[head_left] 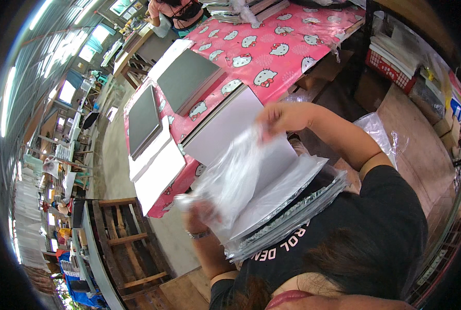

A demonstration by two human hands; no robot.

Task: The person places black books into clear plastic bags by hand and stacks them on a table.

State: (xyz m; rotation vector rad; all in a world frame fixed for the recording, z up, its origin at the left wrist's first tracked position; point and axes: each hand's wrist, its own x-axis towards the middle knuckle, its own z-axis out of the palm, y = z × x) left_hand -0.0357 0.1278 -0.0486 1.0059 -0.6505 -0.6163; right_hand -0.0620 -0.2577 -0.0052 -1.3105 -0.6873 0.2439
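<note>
A crumpled clear plastic bag (230,170) is stretched between my two hands. My left hand (202,214), with a bracelet at the wrist, is closed on its lower left end. At the upper right end my right hand (277,120) pinches the plastic; motion smears the fingers a little. Right under the bag, close against my body, lies a stack of flat plastic-wrapped packs (297,206). Just beyond the bag, a stack of white-topped boards (233,121) sits at the near edge of the table.
A pink patterned cloth covers the table (287,33). On it lie a dark-covered stack (189,77), a thinner dark stack (145,116), white sheets (160,165) and a far pile (240,11). A wooden pallet (127,243) stands left, a red crate (390,67) right. Another person (181,13) is behind.
</note>
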